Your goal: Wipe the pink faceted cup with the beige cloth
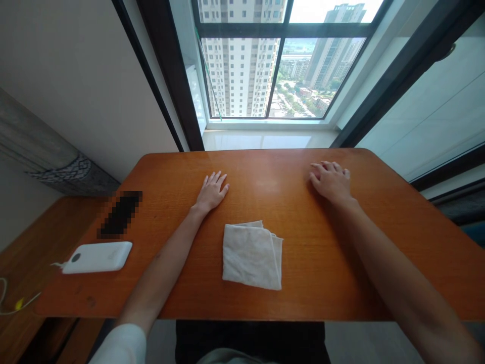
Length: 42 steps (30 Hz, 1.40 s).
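Observation:
A folded white cloth (252, 257) lies flat on the wooden table (291, 197), near its front edge and between my forearms. My left hand (212, 191) rests palm down on the tabletop, fingers stretched out, up and to the left of the cloth. Farther right, my right hand (331, 179) is over the back right part of the table, its fingers apart and slightly bent. Neither hand touches the cloth, and nothing shows in either one.
On the table's left side lies a white device with a cable (97, 258). A dark pixelated patch (120, 215) sits above it. A lower wooden surface (22, 237) with a white cord stands at the left. Beyond the far edge is a window (280, 76).

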Tool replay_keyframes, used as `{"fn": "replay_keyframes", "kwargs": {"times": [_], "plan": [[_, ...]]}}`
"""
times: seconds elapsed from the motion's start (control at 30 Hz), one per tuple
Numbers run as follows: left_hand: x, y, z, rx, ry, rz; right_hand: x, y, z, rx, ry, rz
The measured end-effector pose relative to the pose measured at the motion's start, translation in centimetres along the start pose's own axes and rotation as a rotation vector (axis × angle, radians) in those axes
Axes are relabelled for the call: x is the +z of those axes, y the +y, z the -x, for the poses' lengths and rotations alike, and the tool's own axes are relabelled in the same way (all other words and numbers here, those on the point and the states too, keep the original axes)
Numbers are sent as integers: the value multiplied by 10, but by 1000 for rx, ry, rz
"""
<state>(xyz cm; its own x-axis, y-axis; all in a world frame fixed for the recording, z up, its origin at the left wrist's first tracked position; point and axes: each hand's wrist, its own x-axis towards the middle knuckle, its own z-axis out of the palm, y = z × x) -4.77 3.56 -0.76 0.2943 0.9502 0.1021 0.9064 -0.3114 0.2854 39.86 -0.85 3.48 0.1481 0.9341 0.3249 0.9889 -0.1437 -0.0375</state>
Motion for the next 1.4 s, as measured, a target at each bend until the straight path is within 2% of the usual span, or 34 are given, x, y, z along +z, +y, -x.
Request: {"fn": "replay_keyframes", "kwargs": {"times": [0.07,0.13,0.2,0.23,0.3,0.37,0.4,0.47,0.53,0.57,0.63,0.7,0.77,0.83,0.97,1.07,1.17,1.23,1.27,1.33,1.4], "plan": [[0,1,0,-1,1,-2,2,28,-5,64,-8,19],[-1,1,1,-1,4,-4,2,43,-8,101,-29,21],[-1,2,1,-1,9,-5,-2,42,-11,117,-36,31],[0,2,1,-1,10,-5,-6,34,-10,118,-22,45],[0,3,1,-1,11,-3,-17,2,3,97,46,77],[-1,2,1,0,10,-2,-30,-50,34,6,94,41],[-1,2,1,1,10,-2,-37,-79,57,-100,72,-17],[-1,1,1,3,10,-5,-48,-138,116,-401,-47,-162],[-1,0,1,2,8,-9,-55,-184,175,-696,-134,-281],[-1,0,1,1,6,-11,-56,-199,199,-820,-178,-326],[-1,0,1,0,1,-14,-53,-209,230,-909,-216,-399],[-1,1,1,-2,-1,-13,-44,-196,232,-882,-242,-415],[-2,2,1,-4,-2,-10,-32,-165,215,-800,-246,-378],[-3,3,2,-6,-6,-5,-21,-123,191,-635,-230,-280],[-6,6,2,-11,-17,1,-10,-21,156,-245,-201,-92],[-7,8,3,-15,-22,3,-10,52,150,29,-224,-40],[-8,8,3,-15,-24,9,-14,102,150,235,-202,-32],[-8,8,3,-13,-23,13,-18,112,151,270,-189,-48],[-7,8,3,-12,-21,15,-20,110,150,265,-155,-46],[-6,7,2,-9,-16,16,-23,90,148,206,-32,-29],[-4,5,1,-4,-9,17,-25,54,142,82,110,-25]]}}
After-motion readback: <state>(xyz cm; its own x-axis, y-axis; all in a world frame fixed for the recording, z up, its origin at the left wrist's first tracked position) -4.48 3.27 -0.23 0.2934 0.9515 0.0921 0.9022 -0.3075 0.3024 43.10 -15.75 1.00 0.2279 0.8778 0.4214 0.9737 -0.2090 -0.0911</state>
